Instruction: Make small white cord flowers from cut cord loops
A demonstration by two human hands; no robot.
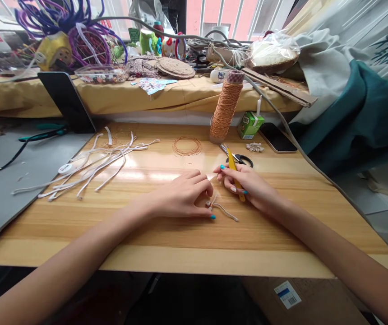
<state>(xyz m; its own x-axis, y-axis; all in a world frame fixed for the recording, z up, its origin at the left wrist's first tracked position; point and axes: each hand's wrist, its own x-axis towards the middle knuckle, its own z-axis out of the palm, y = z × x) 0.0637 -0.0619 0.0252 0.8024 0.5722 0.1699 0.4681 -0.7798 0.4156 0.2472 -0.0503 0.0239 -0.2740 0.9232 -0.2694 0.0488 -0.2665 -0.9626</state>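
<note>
My right hand [244, 180] is closed around a slim yellow tool [233, 168] that tapers toward its far end; its exact kind is unclear. Just past the right fingertips lies a pair of black-handled scissors [244, 160], partly hidden. My left hand [189, 194] rests low over the table, fingers bent and thumb apart from them. Between that thumb and the fingers sits a small knotted piece with a white cord [226, 211] trailing right. A faint pale strand shows between the two hands; I cannot tell whether either one grips it.
White cords [102, 168] spread over the table's left side. Behind my hands are a coil of thin copper-coloured wire [187, 146], a tall spool of orange cord [227, 106], a green drink carton [250, 125], small white pieces [255, 147] and a phone [278, 137]. A tablet [66, 101] leans at the ledge.
</note>
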